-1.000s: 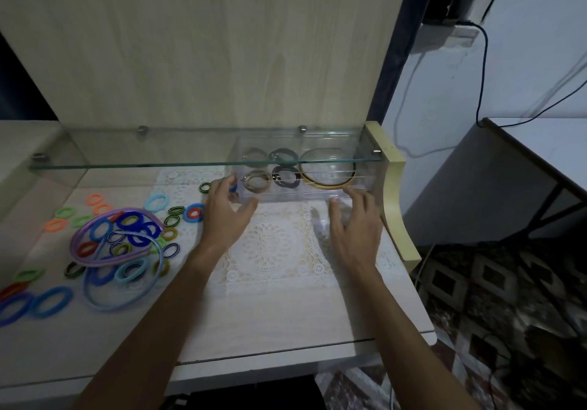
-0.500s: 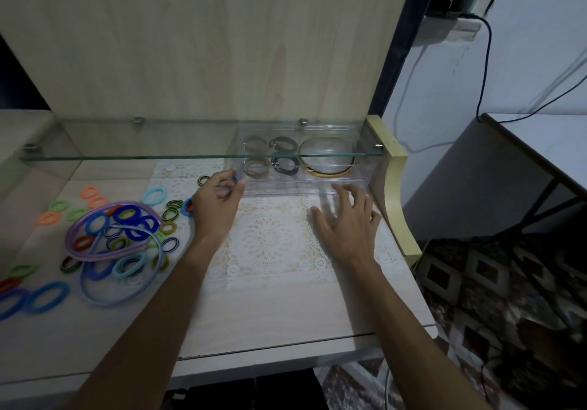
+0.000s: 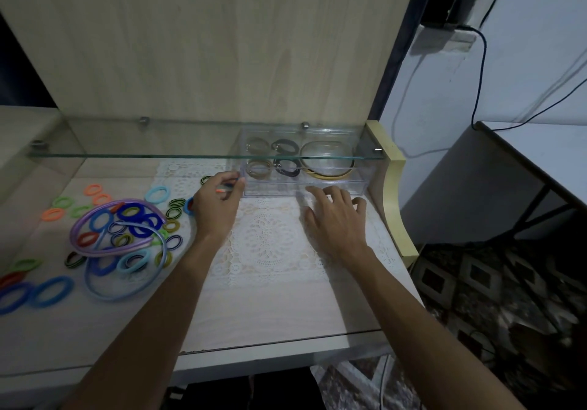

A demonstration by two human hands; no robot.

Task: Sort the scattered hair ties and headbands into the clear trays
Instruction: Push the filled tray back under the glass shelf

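Note:
A clear tray stands at the back of the desk under a glass shelf, with a gold headband, a dark hair tie and a tan hair tie inside. My left hand is at the tray's left front corner and pinches a small orange and blue hair tie. My right hand lies spread on the lace mat just in front of the tray, fingers relaxed. Several coloured hair ties and a purple headband and a blue headband lie scattered at the left.
The glass shelf overhangs the tray and the back of the desk. A white lace mat covers the desk's middle. A cream side panel bounds the desk on the right. Wooden back panel behind.
My left hand has lifted a small hair tie between its fingertips beside the tray's corner. My right hand has slid back from the tray's front wall onto the mat.

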